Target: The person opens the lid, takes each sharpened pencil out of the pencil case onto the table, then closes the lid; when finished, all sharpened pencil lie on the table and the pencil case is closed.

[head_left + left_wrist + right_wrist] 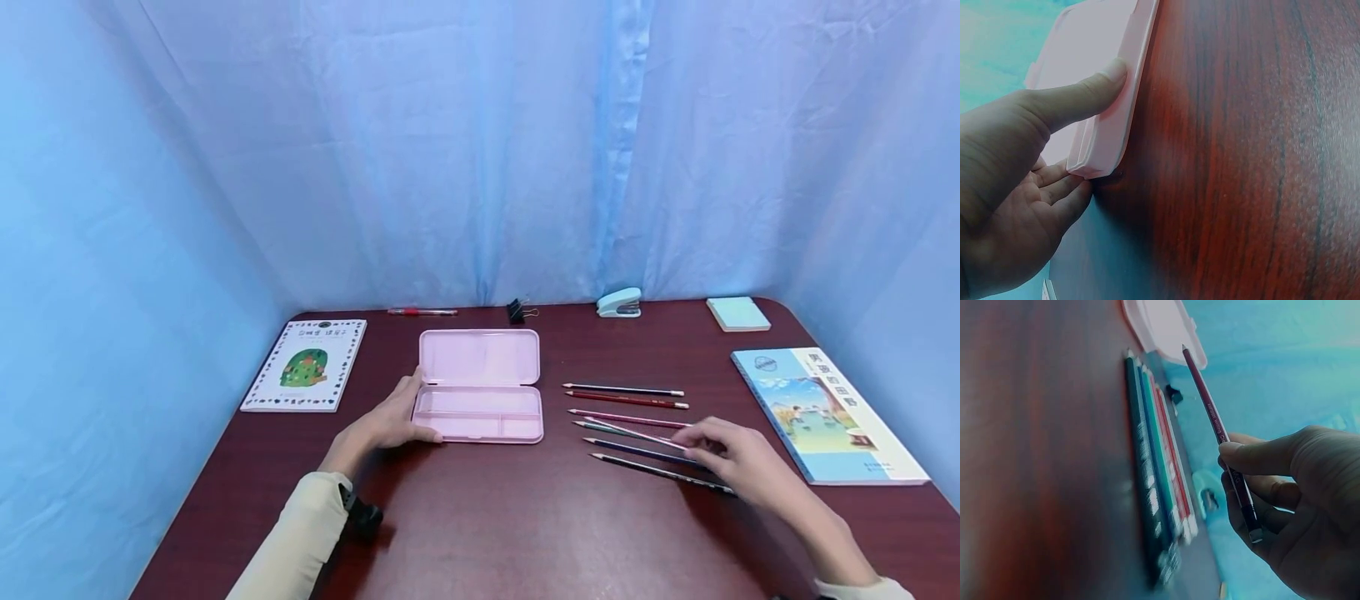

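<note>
A pink pencil case (480, 428) lies with its lid raised, its tray holding nothing. My left hand (390, 421) grips its near left corner, thumb (1088, 97) on the front side and fingers along the left end. My right hand (731, 458) pinches a dark red pencil (1207, 403) between thumb and fingers, its sharpened tip pointing away from the palm. Below that hand, several pencils lie side by side on the table, among them a red one (630, 401) and a black one (652, 471). The pencils' rear ends are partly hidden by my right hand.
A white book (307, 367) lies at the left, a larger book (825, 417) at the right. Along the back edge are a red pen (422, 312), a black binder clip (516, 312), a mint stapler (619, 302) and a notepad (738, 314). Curtains stand behind.
</note>
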`<state>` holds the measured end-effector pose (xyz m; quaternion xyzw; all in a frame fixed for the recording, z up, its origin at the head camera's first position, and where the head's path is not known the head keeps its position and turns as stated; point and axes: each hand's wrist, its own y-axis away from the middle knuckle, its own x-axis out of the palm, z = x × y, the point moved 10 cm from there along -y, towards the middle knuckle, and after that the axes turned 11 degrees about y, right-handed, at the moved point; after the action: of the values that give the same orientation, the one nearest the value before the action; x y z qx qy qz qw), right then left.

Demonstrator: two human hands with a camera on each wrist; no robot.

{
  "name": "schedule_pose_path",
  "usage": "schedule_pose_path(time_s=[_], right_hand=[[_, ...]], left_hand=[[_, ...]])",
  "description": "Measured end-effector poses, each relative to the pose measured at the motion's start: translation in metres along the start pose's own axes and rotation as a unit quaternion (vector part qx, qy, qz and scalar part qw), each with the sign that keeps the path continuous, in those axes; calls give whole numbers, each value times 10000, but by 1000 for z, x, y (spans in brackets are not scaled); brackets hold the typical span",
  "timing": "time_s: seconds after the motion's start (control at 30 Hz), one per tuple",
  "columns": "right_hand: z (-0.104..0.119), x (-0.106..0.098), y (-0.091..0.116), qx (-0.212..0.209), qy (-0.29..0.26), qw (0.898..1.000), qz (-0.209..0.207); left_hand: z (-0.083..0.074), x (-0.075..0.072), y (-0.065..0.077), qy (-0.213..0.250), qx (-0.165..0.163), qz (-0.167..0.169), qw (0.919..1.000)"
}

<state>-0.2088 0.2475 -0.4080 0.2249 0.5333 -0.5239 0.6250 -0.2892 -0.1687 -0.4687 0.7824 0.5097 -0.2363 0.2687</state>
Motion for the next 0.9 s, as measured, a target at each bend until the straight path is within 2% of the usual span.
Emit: schedule_pose_path(time_s=[0.17, 0.37, 0.7, 0.9], right_hand=[[-8, 6, 27, 269, -186, 9994, 135], [-2, 19, 46, 194, -297, 9992, 180], [-1, 22, 53, 266, 113, 9995, -145], [-5, 25, 56, 362, 179, 9991, -121]], left_hand=[[0, 0, 2, 24, -15, -30, 10000], [0, 0, 1, 3, 35, -33, 10000], [-1, 0, 1, -19, 35, -18, 10000], [-2, 0, 1, -22, 54, -14, 10000]])
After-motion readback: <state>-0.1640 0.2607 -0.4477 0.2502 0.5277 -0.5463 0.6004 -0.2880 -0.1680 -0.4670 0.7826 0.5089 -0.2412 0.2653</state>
